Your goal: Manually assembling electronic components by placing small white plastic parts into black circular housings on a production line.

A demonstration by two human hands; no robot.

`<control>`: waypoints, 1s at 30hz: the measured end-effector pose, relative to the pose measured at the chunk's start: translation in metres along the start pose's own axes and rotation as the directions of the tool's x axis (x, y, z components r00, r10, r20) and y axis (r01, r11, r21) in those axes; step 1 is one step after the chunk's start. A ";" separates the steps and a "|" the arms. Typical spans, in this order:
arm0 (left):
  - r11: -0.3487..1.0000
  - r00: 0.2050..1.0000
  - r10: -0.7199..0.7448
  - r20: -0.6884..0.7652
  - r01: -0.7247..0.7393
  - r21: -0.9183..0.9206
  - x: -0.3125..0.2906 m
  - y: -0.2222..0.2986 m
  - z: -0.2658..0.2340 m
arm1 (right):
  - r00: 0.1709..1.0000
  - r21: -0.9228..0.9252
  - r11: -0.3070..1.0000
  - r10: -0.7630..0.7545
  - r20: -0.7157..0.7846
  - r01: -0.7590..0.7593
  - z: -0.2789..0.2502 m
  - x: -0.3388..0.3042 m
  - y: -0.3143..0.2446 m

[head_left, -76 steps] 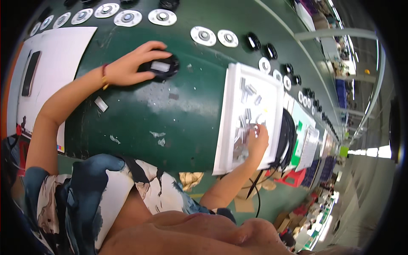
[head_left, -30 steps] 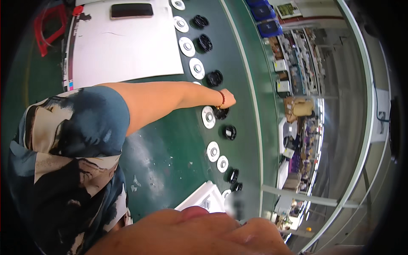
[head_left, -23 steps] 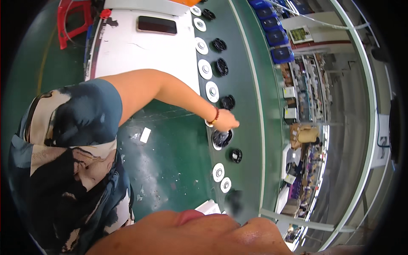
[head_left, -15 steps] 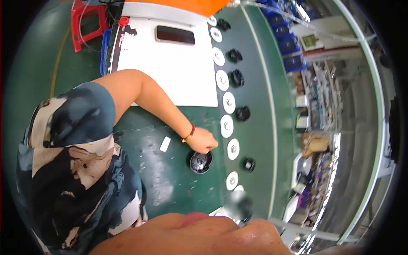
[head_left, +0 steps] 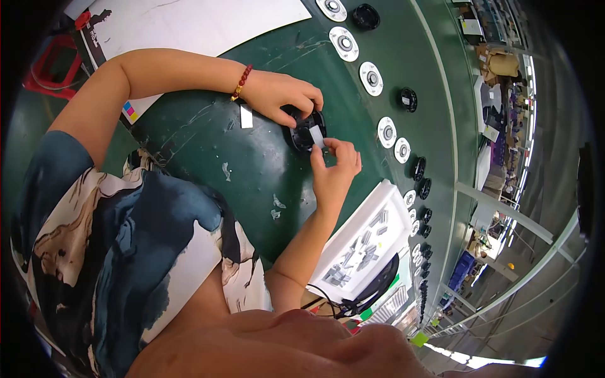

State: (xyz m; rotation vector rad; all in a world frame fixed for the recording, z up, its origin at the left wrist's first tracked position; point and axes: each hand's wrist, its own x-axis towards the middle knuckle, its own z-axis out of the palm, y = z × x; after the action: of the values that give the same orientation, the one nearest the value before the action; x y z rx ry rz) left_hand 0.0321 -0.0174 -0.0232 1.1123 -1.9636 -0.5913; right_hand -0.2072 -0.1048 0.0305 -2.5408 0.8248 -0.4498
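My left hand (head_left: 280, 96), with a beaded bracelet at its wrist, grips the rim of a round black plastic part (head_left: 301, 137) resting on the green table. Its thumb and fingers curl around the far-left side of the part. My right hand (head_left: 338, 165) comes from the lower side, thumb and fingertips pinched on a small white strip (head_left: 317, 135) that lies against the black part. The inside of the part is partly covered by my fingers. Close to my left wrist, a white rectangular piece (head_left: 246, 116) lies on the table.
White discs (head_left: 371, 79) and black round parts (head_left: 408, 99) form rows along the right. A white tray (head_left: 398, 189) with grey strips stands near my right forearm. Above my left arm lies a white board (head_left: 208, 25); a red stool (head_left: 53, 66) is at the left.
The view has swung, so things sit elsewhere in the picture. My right hand, out of view before, now holds a white strip at the black part. My left hand now grips its rim.
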 end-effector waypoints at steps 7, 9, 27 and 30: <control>0.999 0.999 -0.042 0.011 0.042 -0.013 -0.008 0.004 0.004 | 0.995 -0.024 0.996 -0.083 0.048 0.084 0.014 0.005 -0.009; 0.999 0.999 -0.042 0.012 0.042 -0.013 -0.007 0.003 0.006 | 0.994 -0.032 0.995 -0.095 0.051 0.097 0.016 0.007 -0.012; 0.998 1.000 -0.014 -0.012 0.015 0.067 -0.013 0.008 0.010 | 0.996 -0.133 0.988 -0.072 0.048 0.078 0.017 -0.022 -0.012; 0.995 0.999 -0.032 0.003 0.031 0.096 -0.010 0.012 0.012 | 0.996 -0.190 0.980 -0.047 0.074 0.060 0.019 -0.025 -0.008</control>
State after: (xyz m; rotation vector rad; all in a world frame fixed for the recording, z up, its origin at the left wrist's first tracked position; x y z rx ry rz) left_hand 0.0195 -0.0023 -0.0254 1.2036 -1.9995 -0.5209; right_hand -0.2147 -0.0781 0.0134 -2.7444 0.8110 -0.3098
